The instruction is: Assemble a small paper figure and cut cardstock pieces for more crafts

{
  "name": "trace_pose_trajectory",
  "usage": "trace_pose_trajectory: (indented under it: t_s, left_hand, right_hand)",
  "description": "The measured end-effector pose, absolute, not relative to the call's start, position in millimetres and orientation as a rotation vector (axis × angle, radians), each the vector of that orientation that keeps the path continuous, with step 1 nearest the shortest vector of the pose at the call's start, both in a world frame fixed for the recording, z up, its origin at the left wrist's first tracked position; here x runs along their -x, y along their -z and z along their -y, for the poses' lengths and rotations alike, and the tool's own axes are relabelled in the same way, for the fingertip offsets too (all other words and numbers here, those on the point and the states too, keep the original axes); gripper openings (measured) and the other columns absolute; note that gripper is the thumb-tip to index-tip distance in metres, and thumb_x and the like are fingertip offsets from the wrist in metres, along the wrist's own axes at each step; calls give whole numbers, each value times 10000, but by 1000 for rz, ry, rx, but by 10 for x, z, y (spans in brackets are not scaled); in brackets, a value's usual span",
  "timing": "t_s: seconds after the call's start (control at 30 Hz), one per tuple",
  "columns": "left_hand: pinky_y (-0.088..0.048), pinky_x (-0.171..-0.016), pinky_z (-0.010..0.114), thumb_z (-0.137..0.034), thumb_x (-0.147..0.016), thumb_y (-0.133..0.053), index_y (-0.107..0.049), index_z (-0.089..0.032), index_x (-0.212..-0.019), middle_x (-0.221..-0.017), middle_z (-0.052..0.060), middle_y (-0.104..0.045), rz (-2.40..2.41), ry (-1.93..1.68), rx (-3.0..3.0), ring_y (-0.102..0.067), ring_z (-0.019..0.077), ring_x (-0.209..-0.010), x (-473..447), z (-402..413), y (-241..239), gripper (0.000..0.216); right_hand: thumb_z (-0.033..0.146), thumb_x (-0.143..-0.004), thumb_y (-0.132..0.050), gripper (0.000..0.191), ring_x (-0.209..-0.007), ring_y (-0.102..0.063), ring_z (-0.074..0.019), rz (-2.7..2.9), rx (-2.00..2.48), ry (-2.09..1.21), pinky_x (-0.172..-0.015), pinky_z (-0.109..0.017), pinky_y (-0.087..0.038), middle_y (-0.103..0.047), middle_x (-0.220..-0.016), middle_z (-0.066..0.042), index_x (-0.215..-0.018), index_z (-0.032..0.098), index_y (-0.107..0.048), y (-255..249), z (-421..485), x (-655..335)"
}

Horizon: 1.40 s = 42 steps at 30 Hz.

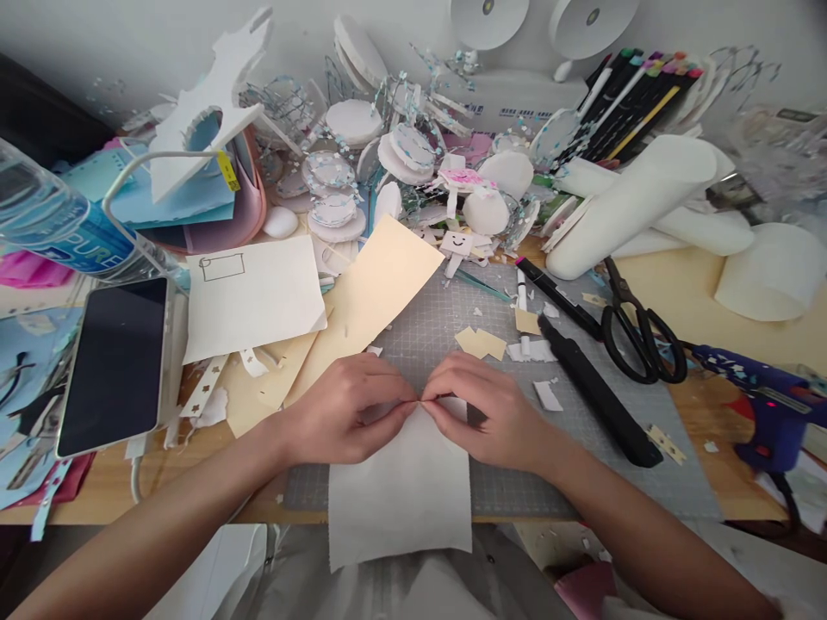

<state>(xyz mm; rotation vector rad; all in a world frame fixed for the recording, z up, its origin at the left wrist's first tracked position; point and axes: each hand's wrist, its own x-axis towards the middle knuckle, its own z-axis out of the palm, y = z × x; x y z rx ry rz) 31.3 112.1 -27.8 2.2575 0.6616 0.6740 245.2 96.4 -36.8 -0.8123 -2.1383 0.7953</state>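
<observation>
As hands pinch, paper hangs lengthwise.

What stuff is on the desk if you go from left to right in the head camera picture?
Water bottle → phone → left hand → right hand → black scissors → blue glue gun.

The left hand and the right hand meet fingertip to fingertip at the far edge of a paper sheet, which lies on the cutting mat and hangs over the table's near edge. Left of the hands lies a phone, with a water bottle behind it. Right of the hands lies a utility knife, then scissors, then a glue gun. Behind the mat sits a heap of foam discs.
</observation>
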Motion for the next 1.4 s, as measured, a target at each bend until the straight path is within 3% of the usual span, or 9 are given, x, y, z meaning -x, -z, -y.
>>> trace_pose_trajectory:
  t_s: [0.43, 0.73, 0.93, 1.2, 1.4]
  left_hand:
    - [-421, -606, 262, -100, -877, -541, -673, -131, -798, -619, 14, -614, -677, -752, -2115, -506, 114, -570, -330, -1107, 249, 156]
    - [-409, -561, 212, -199, -910, -523, -658, -123, -766, -688, 16, -621, -767, -505, -1655, -510, 101, -627, -339, -1121, 152, 211]
    - [-480, -672, 223, -246, -894, -593, -688, -123, -869, -787, 35, -683, -727, -464, -1607, -585, 125, -722, -321, -1155, 149, 157]
    - [-458, -604, 214, -214, -893, -592, -707, -132, -840, -740, 22, -678, -698, -494, -1664, -572, 112, -663, -310, -1146, 152, 150]
    - [-417, -519, 193, -233, -898, -580, -705, -133, -796, -668, 6, -637, -740, -481, -1628, -513, 90, -581, -301, -1147, 129, 189]
  right_hand:
    - [49, -887, -555, 136, -735, -521, -133, 2148, 731, -690, -677, -303, -458, -597, -776, -25, -865, 181, -529, 388, -913, -2437]
    - [49, -914, -501, 134, -789, -525, -159, 2177, 603, -469, -714, -323, -495, -620, -830, -63, -959, 172, -523, 383, -905, -2423]
    - [46, -908, -509, 151, -795, -543, -146, 2087, 682, -635, -726, -316, -465, -613, -832, -30, -944, 192, -530, 374, -913, -2418]
    - [194, -892, -577, 67, -809, -546, -167, 2007, 890, -1033, -720, -334, -462, -598, -866, -32, -951, 209, -551, 291, -906, -2433]
    - [138, -899, -545, 80, -735, -525, -145, 1974, 849, -995, -681, -319, -425, -575, -773, -13, -844, 196, -543, 297, -915, -2439]
